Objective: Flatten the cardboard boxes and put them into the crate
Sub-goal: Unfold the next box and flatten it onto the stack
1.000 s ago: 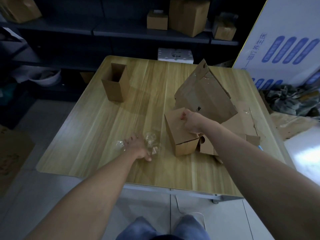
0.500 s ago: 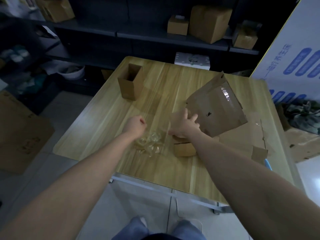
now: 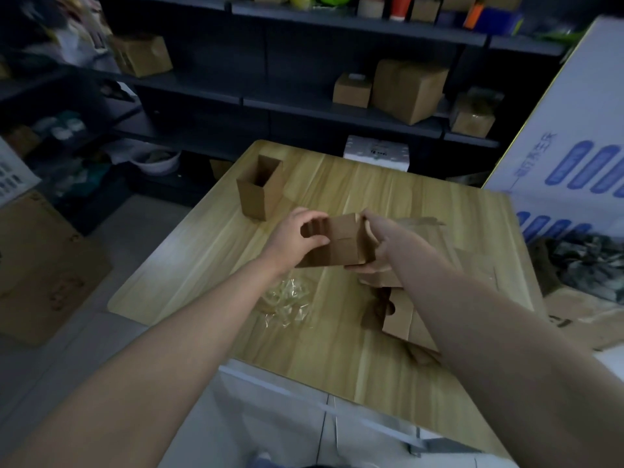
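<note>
Centre of frame: small cardboard box (image 3: 339, 243) held above the wooden table (image 3: 209, 265), left hand (image 3: 299, 236) gripping its left end with fingers curled over the top edge and thumb on the near face, right hand (image 3: 378, 246) wrapped round its right end with fingers curled beneath. Just below the left wrist, crumpled clear tape (image 3: 287, 300) lies on the table; flattened cardboard pieces (image 3: 403, 320) lie under the right forearm, lower right of centre. Open upright box (image 3: 260, 189) stands toward the table's upper left, apart from the hands.
</note>
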A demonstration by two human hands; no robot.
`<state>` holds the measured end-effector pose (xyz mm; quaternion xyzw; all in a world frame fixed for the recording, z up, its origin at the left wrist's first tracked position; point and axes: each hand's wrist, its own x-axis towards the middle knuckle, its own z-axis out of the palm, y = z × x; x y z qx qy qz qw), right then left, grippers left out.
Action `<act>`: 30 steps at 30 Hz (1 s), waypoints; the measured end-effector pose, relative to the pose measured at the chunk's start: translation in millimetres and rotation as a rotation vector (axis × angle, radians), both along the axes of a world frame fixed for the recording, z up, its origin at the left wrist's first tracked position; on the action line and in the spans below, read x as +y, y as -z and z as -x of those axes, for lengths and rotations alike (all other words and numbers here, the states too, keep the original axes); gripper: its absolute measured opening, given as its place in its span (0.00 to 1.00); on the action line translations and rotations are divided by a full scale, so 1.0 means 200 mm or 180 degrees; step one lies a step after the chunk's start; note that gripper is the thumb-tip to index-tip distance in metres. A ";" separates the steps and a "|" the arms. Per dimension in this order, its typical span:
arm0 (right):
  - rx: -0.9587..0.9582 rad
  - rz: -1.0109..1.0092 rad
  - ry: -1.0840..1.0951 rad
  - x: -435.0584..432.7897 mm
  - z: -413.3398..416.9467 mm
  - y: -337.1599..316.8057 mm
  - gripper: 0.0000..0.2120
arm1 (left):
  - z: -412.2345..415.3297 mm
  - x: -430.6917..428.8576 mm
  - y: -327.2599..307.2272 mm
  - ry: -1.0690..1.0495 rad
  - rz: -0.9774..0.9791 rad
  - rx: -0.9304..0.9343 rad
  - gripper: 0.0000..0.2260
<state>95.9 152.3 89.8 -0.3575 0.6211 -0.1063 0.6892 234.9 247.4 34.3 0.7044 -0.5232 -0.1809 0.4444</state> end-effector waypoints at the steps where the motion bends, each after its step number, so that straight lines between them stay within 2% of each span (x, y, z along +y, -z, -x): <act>1: -0.0059 -0.0034 0.0051 0.00 0.00 -0.01 0.20 | 0.01 0.00 -0.01 0.0010 0.0095 -0.0244 0.15; 5: -0.0134 0.0006 0.0167 0.01 0.01 -0.06 0.20 | 0.03 0.00 -0.05 0.0053 0.0440 -0.1364 0.12; 11: -0.0266 0.0068 0.0214 0.01 -0.01 -0.10 0.22 | 0.02 0.00 -0.04 0.0019 0.0724 -0.2426 0.13; 13: -0.0253 0.0115 0.0197 0.02 -0.01 -0.11 0.20 | 0.02 0.00 -0.05 -0.0065 0.0685 -0.2493 0.13; 14: -0.0250 0.0149 0.0193 0.01 -0.01 -0.12 0.20 | 0.01 0.00 -0.07 -0.0116 0.0540 -0.2221 0.14; 16: -0.0294 0.0157 0.0249 0.01 0.01 -0.11 0.21 | -0.03 0.00 -0.09 -0.0346 0.0110 -0.1244 0.23; 19: -0.0468 0.0097 0.0315 -0.01 0.03 -0.11 0.22 | -0.10 0.01 -0.13 -0.0452 -0.0349 0.0978 0.35; 21: -0.0603 -0.0009 0.0279 0.00 0.03 -0.11 0.19 | -0.13 0.01 -0.12 -0.0310 -0.0398 0.2295 0.29; 22: -0.0676 -0.0050 0.0250 0.00 0.02 -0.10 0.18 | -0.13 0.01 -0.12 -0.0304 -0.0375 0.2676 0.26; 27: -0.0831 -0.0202 -0.0002 0.01 -0.04 -0.06 0.15 | -0.11 0.00 -0.16 -0.0532 0.0006 0.3291 0.24; 30: -0.0788 -0.0196 -0.0082 0.01 -0.07 -0.02 0.17 | -0.11 0.00 -0.18 -0.0404 0.0104 0.3263 0.25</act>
